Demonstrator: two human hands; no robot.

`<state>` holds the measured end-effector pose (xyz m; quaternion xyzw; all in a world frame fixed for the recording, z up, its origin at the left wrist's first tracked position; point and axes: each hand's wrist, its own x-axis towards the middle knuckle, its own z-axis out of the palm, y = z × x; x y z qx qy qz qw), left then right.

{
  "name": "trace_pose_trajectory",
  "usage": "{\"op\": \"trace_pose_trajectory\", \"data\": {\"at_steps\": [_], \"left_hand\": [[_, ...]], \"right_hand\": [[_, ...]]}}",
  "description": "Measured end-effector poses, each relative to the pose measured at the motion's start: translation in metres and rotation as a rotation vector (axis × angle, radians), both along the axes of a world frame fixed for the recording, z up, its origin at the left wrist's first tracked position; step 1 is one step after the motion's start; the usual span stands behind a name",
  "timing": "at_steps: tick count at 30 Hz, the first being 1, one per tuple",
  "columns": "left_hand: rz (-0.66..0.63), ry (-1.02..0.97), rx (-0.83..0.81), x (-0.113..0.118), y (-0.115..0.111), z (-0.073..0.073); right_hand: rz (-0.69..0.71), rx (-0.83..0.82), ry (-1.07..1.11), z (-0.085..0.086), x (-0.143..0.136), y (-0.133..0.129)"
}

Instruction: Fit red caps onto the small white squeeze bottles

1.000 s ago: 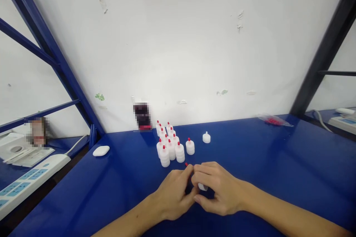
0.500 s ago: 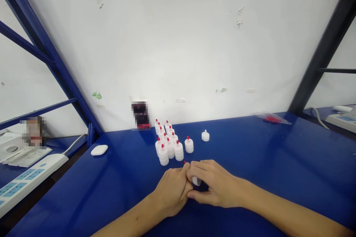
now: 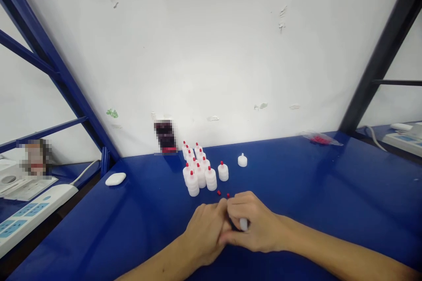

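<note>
Bottle (image 3: pixel 244 224) sits partly hidden within the right hand (image 3: pixel 255 223).

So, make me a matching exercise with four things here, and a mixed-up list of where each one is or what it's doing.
1. Uncapped white bottle
2. Clear plastic bag
3. Rounded white case
4. Right hand

A. Curled around a partly hidden white piece
B. At the back right, near the wall
C. Standing right of the red-capped bottles
D. On the table's left side

Pairs: 1-C, 2-B, 3-D, 4-A
</note>
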<state>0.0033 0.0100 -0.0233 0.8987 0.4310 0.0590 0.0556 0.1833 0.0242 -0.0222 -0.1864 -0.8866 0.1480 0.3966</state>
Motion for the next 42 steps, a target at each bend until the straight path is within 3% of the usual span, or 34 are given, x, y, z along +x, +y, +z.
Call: {"op": "trace_pose_trajectory", "data": {"at_steps": [3,5,7,9,11,14,22,42], "left_hand": [[0.148,-0.027,0.016,-0.004,0.001,0.005],[0.153,-0.019,0.034,-0.006,0.001,0.008],[0.137,-0.004,0.047,-0.007,0.002,0.010],[0.153,0.017,0.062,-0.006,0.003,0.010],[0.181,0.047,0.071,-0.006,0.006,0.010],[0.206,0.065,0.076,-0.007,0.010,0.009],[0.237,0.006,0.038,-0.008,0.012,0.007],[0.255,-0.055,0.009,-0.008,0.014,0.004]], "right_hand": [[-0.114,0.145,0.099,0.008,0.013,0.008],[-0.231,0.149,0.120,0.016,0.024,0.018],[-0.318,0.148,0.040,0.022,0.035,0.030],[-0.509,0.148,-0.037,0.023,0.043,0.042],[-0.688,0.149,-0.134,0.019,0.049,0.054],[-0.799,0.086,-0.295,0.009,0.055,0.066],[-0.765,-0.045,-0.466,-0.001,0.054,0.069],[-0.684,0.012,-0.448,0.003,0.054,0.081]]}}
